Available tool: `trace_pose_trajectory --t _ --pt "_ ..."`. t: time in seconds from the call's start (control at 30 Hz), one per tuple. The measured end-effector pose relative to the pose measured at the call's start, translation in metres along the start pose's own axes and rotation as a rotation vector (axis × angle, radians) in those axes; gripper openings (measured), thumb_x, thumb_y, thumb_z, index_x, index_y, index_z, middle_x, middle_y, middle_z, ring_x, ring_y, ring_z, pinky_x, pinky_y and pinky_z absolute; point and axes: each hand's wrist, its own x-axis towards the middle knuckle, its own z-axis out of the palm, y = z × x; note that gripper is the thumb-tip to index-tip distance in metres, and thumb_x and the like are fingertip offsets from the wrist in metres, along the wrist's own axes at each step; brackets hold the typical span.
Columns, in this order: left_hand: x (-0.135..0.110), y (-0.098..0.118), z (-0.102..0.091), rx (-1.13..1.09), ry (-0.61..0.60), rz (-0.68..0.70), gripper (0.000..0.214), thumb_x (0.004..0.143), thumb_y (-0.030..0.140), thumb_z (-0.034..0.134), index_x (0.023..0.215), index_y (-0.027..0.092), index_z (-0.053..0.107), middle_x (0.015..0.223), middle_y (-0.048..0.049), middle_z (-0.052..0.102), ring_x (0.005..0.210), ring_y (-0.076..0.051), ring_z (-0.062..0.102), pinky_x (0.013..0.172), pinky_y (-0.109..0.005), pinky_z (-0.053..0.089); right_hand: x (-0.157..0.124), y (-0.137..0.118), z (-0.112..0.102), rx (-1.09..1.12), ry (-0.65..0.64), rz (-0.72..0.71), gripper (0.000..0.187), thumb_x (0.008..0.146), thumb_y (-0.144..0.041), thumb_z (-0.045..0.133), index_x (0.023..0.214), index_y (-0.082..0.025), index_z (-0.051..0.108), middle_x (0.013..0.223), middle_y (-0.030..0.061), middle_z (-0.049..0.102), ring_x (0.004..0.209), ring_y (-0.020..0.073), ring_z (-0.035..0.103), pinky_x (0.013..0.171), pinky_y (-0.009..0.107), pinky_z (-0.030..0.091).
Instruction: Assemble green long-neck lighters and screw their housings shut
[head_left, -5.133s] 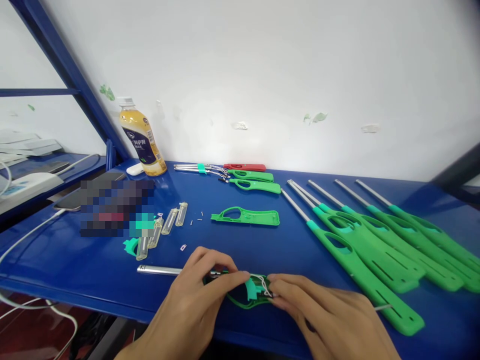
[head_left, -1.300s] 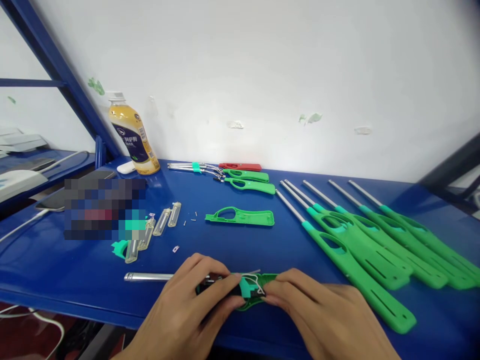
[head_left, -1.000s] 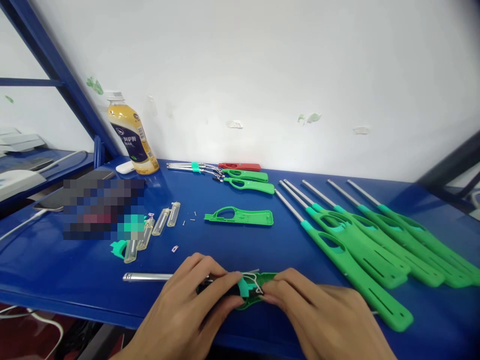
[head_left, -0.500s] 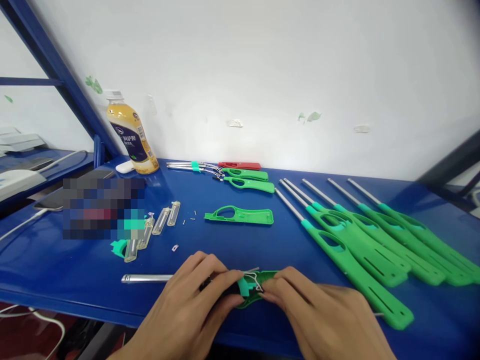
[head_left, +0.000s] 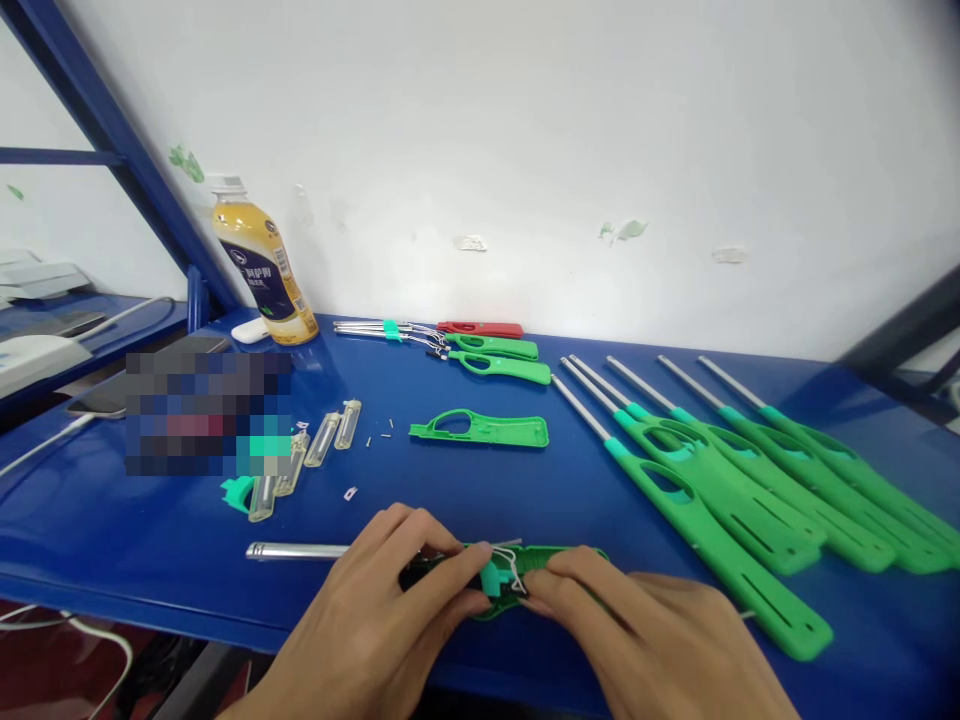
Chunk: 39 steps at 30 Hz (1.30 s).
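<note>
At the front of the blue table, both hands work over an opened green lighter shell point(head_left: 544, 556) with a long metal tube point(head_left: 296, 551) pointing left. My left hand point(head_left: 390, 600) is closed, thumb and fingers pinching a teal trigger point(head_left: 491, 579) at the shell's middle. White wires point(head_left: 513, 566) loop between the two hands. My right hand point(head_left: 630, 625) is closed too, its fingertips on a small black part point(head_left: 517, 589) by the wires. Fingers hide much of the shell's inside. Beyond them lies another green half-shell point(head_left: 510, 431), inner side up.
Several assembled green lighters point(head_left: 720, 530) lie at right. Clear fuel tanks point(head_left: 322, 440), a loose teal trigger point(head_left: 238, 493) and small screws point(head_left: 386, 435) lie left. Behind are wired tubes point(head_left: 367, 328), a red shell point(head_left: 480, 329) and a drink bottle point(head_left: 262, 265).
My left fingertips have shifted slightly, and more of the teal trigger shows. My right fingers have moved a little, with the shell's right end now showing past them.
</note>
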Motion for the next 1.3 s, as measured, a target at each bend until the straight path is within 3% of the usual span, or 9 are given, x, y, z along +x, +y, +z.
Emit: trace_pose_trajectory --t 0.3,0.67,1.1,1.3 --pt "0.0003 -0.0034 0.0009 0.003 -0.002 0.037 0.027 0.11 0.008 0.055 0.133 0.014 0.067 0.099 -0.0072 0.065 0.083 -0.018 0.054 0.071 -0.033 0.049 0.0016 0.0 -0.0005 -0.009 -0.034 0.003 0.039 0.117 -0.017 0.025 0.11 -0.026 0.062 0.09 -0.0056 0.071 0.056 0.0097 0.066 0.05 0.03 0.041" --pt "-0.0011 -0.001 -0.0003 -0.011 -0.002 0.022 0.029 0.109 0.006 0.055 0.134 0.014 0.067 0.105 -0.0081 0.065 0.088 -0.019 0.055 0.076 -0.034 0.05 0.001 -0.0021 -0.003 0.038 -0.065 0.044 0.024 0.115 -0.023 0.039 0.106 -0.025 0.061 0.089 -0.0058 0.067 0.055 0.0082 0.066 0.046 0.03 0.04" --pt "0.0011 -0.0005 0.001 0.003 -0.008 0.003 0.027 0.11 0.008 0.053 0.132 0.015 0.066 0.101 -0.0065 0.064 0.085 -0.018 0.055 0.076 -0.033 0.05 0.0009 -0.0049 -0.0006 -0.139 -0.077 -0.041 0.029 0.101 -0.007 0.043 0.11 -0.021 0.067 0.089 -0.0035 0.07 0.046 0.007 0.058 0.041 0.03 0.034" --pt "0.0013 0.0004 0.0008 -0.01 0.008 0.005 0.026 0.109 0.006 0.054 0.13 0.015 0.067 0.098 -0.0059 0.064 0.083 -0.018 0.054 0.073 -0.032 0.049 -0.0006 -0.006 0.0022 -0.184 -0.044 -0.074 0.032 0.102 -0.006 0.042 0.113 -0.02 0.069 0.087 -0.0023 0.071 0.048 0.0066 0.058 0.044 0.028 0.037"
